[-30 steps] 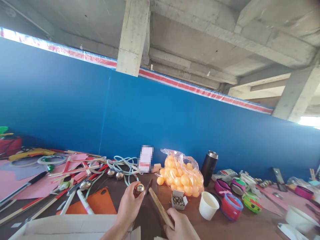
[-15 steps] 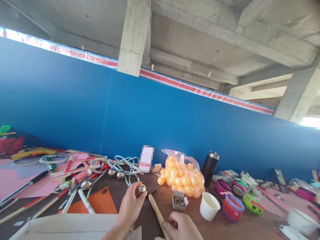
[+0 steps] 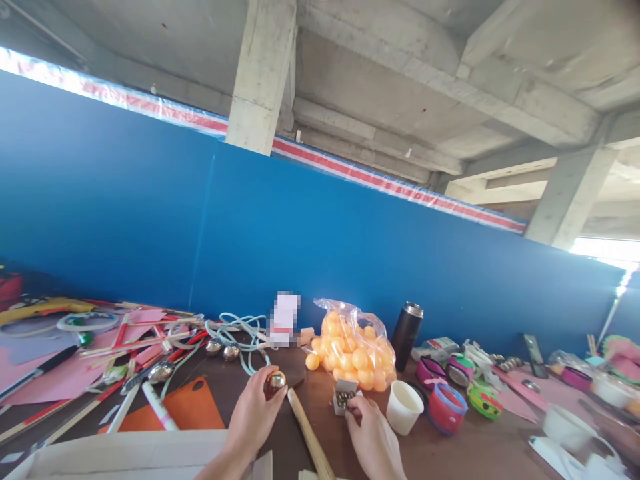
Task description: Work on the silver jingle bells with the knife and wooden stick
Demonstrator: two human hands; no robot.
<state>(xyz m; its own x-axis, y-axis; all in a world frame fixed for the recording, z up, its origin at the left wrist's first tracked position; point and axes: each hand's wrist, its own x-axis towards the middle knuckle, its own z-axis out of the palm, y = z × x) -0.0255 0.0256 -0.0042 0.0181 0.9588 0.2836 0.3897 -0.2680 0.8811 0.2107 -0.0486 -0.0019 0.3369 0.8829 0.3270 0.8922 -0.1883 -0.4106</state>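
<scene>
My left hand (image 3: 254, 408) is closed round a shiny silver ball (image 3: 275, 381), with thumb and fingers at its sides. My right hand (image 3: 373, 430) reaches to a small open box (image 3: 341, 408) of tiny metal pieces (image 3: 344, 398). Its thumb and fingertips are drawn together at the box's right edge; whatever they pinch is too small to make out. Between the hands a wooden stick (image 3: 311, 437) lies on the brown table, touched by neither. A white paper cup (image 3: 404, 408) stands just right of my right hand.
Behind the box sits a clear bag of orange balls (image 3: 353, 353), with a black bottle (image 3: 407, 337) beside it. Wristband-like rings (image 3: 447, 408) lie to the right. Sticks, coloured paper and an orange sheet (image 3: 187, 407) clutter the left. A blue partition (image 3: 300, 233) rises behind.
My right hand has let go of the wooden stick and moved up to the small box. My left hand still holds the silver ball. The view has turned slightly right.
</scene>
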